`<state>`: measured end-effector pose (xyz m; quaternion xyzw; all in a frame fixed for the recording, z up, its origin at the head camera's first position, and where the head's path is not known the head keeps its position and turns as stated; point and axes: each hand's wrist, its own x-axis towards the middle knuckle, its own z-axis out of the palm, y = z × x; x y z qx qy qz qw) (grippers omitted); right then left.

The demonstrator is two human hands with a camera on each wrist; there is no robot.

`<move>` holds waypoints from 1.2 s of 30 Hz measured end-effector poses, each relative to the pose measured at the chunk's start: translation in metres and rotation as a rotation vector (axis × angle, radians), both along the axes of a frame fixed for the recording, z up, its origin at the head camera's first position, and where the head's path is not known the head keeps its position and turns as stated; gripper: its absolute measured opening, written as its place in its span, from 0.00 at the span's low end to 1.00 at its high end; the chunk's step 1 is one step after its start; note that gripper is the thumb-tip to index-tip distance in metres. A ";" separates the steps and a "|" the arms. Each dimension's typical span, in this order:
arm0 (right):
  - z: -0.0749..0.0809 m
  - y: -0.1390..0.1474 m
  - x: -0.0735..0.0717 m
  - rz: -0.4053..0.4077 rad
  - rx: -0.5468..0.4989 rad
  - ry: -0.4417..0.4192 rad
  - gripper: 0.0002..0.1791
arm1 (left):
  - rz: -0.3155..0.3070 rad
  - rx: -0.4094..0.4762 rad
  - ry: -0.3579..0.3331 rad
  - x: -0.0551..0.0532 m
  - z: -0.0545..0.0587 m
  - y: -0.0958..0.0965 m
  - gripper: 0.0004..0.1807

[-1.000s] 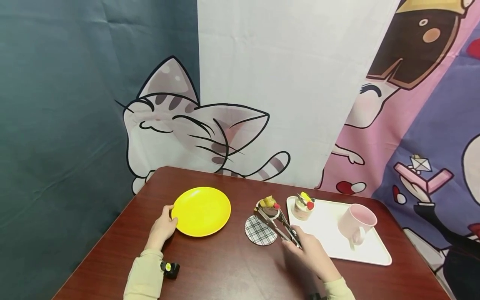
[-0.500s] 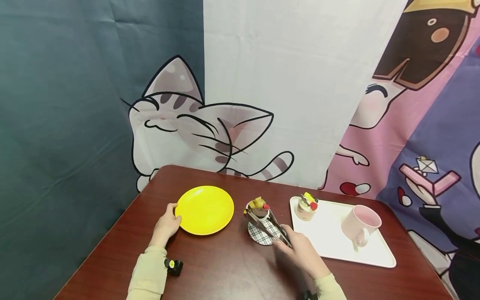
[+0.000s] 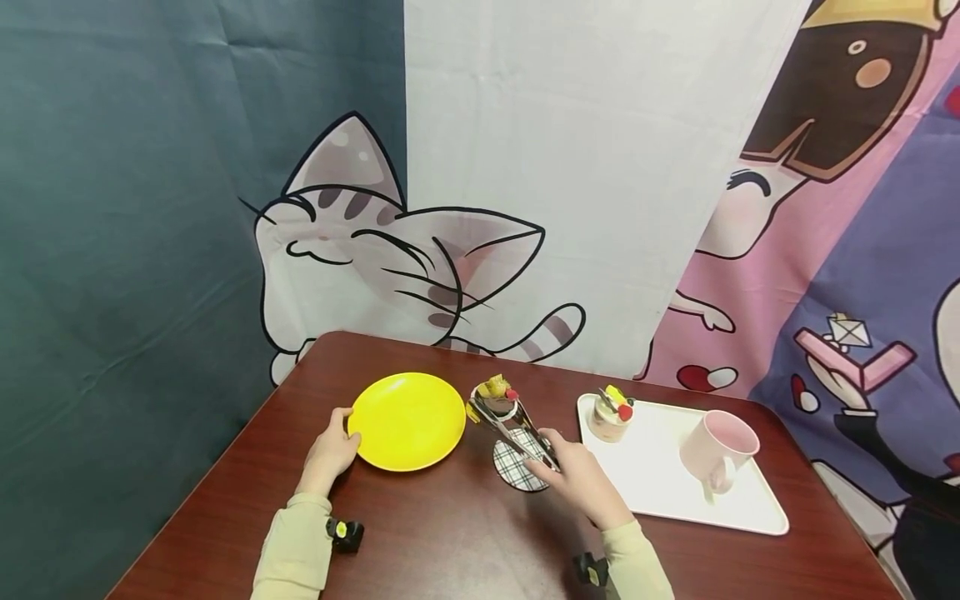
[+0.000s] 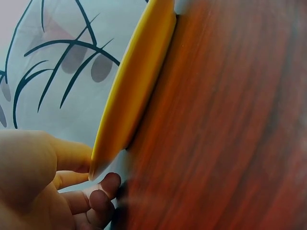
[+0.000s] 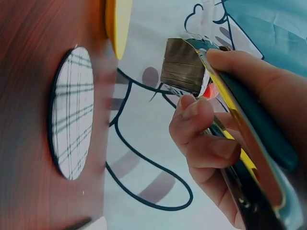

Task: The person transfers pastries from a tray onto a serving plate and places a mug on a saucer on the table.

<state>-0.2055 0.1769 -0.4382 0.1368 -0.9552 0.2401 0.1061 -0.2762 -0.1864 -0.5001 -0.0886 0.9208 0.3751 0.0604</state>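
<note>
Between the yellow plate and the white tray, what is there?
Head view: a plaid coaster on the table, a fruit-topped cake held up in tongs, and much of the right hand gripping them.

Free tabletop (image 3: pixel 457 533) between sleeves (image 3: pixel 292 546) (image 3: pixel 636 560), yellow plate (image 3: pixel 408 421) beyond

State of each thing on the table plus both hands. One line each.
Round yellow plate: flat on reddish-brown table
Left hand: holds plate's rim
Right hand: grips dark-handled metal tongs
Tongs: closed on brown fruit-topped dessert
That dessert: off the table
Black-and-white checked coaster: flat
White rectangular tray: flat
Cream-coloured fruit-topped dessert: upright on tray
Pink mug: upright on tray, contents unclear
</note>
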 end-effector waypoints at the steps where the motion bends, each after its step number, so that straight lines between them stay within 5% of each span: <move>1: 0.000 -0.002 -0.001 0.002 -0.007 -0.006 0.29 | 0.000 0.002 -0.003 0.000 0.000 0.000 0.29; 36: -0.005 -0.082 -0.019 0.161 0.021 -0.036 0.25 | 0.015 0.007 0.010 -0.002 0.001 0.001 0.28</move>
